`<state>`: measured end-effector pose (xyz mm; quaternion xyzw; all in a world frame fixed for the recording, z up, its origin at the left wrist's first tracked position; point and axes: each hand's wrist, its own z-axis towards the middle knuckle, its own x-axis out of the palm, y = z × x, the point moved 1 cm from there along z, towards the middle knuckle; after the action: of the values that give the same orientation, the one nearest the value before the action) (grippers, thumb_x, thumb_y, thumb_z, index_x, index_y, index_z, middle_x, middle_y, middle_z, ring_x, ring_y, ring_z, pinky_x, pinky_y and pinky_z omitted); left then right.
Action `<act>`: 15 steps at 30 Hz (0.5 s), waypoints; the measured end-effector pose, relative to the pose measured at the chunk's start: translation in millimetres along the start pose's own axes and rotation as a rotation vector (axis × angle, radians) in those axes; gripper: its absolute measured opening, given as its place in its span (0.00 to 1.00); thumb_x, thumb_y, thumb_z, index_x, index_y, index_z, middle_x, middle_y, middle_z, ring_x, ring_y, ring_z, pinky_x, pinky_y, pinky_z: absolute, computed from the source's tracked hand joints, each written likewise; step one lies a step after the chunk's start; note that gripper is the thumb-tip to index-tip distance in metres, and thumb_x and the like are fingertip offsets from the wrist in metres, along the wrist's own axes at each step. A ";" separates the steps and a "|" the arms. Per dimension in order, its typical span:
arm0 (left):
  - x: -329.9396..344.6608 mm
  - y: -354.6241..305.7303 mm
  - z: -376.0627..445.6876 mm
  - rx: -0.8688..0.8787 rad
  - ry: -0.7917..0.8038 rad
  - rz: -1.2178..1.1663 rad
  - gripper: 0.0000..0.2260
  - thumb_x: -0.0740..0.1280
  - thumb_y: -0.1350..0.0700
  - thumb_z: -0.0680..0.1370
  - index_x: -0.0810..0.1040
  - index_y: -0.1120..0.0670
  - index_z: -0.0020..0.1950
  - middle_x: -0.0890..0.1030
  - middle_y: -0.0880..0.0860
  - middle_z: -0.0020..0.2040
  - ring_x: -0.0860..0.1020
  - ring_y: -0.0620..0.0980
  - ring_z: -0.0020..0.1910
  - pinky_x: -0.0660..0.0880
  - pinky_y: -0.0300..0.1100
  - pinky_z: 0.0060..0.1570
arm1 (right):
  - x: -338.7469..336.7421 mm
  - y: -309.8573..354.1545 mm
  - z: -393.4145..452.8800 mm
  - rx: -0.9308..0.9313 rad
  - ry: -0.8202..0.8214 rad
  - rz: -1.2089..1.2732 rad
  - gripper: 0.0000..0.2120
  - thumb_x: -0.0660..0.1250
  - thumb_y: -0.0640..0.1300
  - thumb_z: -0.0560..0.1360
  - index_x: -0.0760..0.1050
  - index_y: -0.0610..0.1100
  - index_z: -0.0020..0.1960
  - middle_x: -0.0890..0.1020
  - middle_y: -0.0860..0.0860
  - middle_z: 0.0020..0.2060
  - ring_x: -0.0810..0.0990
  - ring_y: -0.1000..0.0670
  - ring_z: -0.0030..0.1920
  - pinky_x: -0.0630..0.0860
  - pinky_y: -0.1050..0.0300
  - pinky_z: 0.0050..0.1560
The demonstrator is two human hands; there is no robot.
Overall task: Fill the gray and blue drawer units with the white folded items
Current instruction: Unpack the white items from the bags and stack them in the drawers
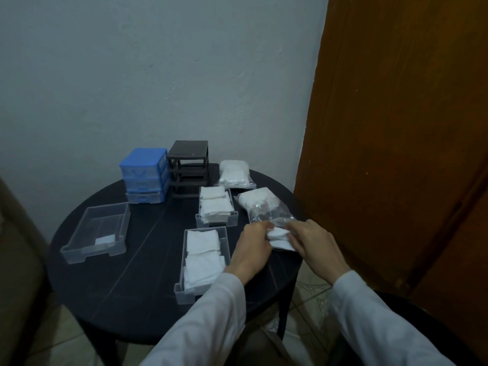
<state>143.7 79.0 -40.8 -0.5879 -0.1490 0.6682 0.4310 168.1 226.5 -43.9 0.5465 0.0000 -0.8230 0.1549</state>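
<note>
Both hands (280, 240) apparently pinch one white folded item (278, 237).

No readable text anywhere in view.

Nothing carries a legible word, label, brand, number or sign: the blue drawer unit (144, 171), the dark gray drawer unit (188, 172), the clear drawers (96, 229) on the surface (137, 294), and the plastic bags (235, 173) of white folded items all show plain faces at this resolution. The wall and the wooden door (401, 143) bear no markings either. Any print on the bags is too small and blurred to tell.
</note>
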 end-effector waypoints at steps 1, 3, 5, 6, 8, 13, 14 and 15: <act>-0.1 -0.4 -0.2 0.001 0.002 0.000 0.13 0.62 0.66 0.76 0.78 0.58 0.58 0.81 0.57 0.53 0.78 0.52 0.54 0.73 0.41 0.56 | -0.5 -0.8 -0.1 -0.002 -0.006 0.019 0.09 0.57 0.45 0.79 0.72 0.49 0.57 0.77 0.53 0.50 0.72 0.56 0.47 0.69 0.63 0.45; 1.0 -0.1 0.3 0.002 0.006 0.007 0.14 0.62 0.66 0.76 0.77 0.57 0.59 0.81 0.57 0.54 0.78 0.50 0.54 0.73 0.41 0.57 | -1.6 -2.5 -1.0 0.003 -0.006 0.090 0.08 0.58 0.44 0.79 0.72 0.48 0.56 0.76 0.54 0.49 0.73 0.57 0.46 0.69 0.64 0.45; 2.3 0.8 1.6 0.004 0.007 0.015 0.15 0.62 0.66 0.76 0.77 0.56 0.60 0.81 0.56 0.54 0.78 0.50 0.53 0.74 0.41 0.56 | -2.6 -4.4 -1.7 0.019 -0.004 0.152 0.07 0.58 0.43 0.79 0.73 0.47 0.55 0.77 0.53 0.48 0.75 0.56 0.46 0.71 0.63 0.45; 2.8 1.2 1.9 0.006 0.008 0.017 0.15 0.62 0.66 0.76 0.77 0.56 0.61 0.81 0.56 0.54 0.78 0.50 0.53 0.74 0.40 0.55 | -3.0 -5.4 -2.0 0.034 -0.004 0.187 0.07 0.59 0.43 0.79 0.73 0.47 0.55 0.77 0.53 0.47 0.75 0.56 0.45 0.72 0.63 0.45; 3.2 1.7 2.3 0.017 0.011 0.002 0.15 0.63 0.66 0.76 0.77 0.55 0.60 0.81 0.56 0.53 0.79 0.49 0.52 0.74 0.39 0.53 | -3.8 -8.5 -2.8 0.072 -0.017 0.286 0.07 0.59 0.42 0.79 0.74 0.46 0.54 0.78 0.52 0.46 0.76 0.54 0.46 0.75 0.59 0.46; 2.2 -0.8 1.0 0.082 -0.014 -0.070 0.15 0.65 0.65 0.75 0.75 0.54 0.61 0.79 0.52 0.54 0.76 0.44 0.51 0.73 0.37 0.54 | -4.3 -14.9 -4.5 0.105 -0.021 0.433 0.06 0.59 0.42 0.79 0.73 0.46 0.53 0.79 0.50 0.46 0.78 0.55 0.45 0.77 0.58 0.45; 2.8 -1.4 0.7 0.103 -0.024 -0.085 0.16 0.66 0.64 0.75 0.74 0.53 0.61 0.77 0.50 0.55 0.75 0.43 0.52 0.72 0.36 0.54 | -4.7 -15.6 -4.5 0.110 -0.025 0.447 0.06 0.59 0.42 0.79 0.74 0.45 0.53 0.79 0.50 0.46 0.78 0.54 0.45 0.77 0.57 0.45; 3.9 -1.9 -0.2 0.124 -0.031 -0.109 0.16 0.66 0.64 0.75 0.73 0.51 0.60 0.76 0.49 0.55 0.74 0.43 0.53 0.71 0.34 0.53 | -5.2 -16.2 -4.1 0.115 -0.033 0.459 0.06 0.59 0.42 0.79 0.74 0.45 0.53 0.79 0.50 0.46 0.78 0.53 0.45 0.77 0.56 0.45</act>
<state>144.9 83.0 -42.1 -0.5405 -0.1457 0.6607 0.5001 169.5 243.9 -43.6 0.5263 -0.1739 -0.7738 0.3066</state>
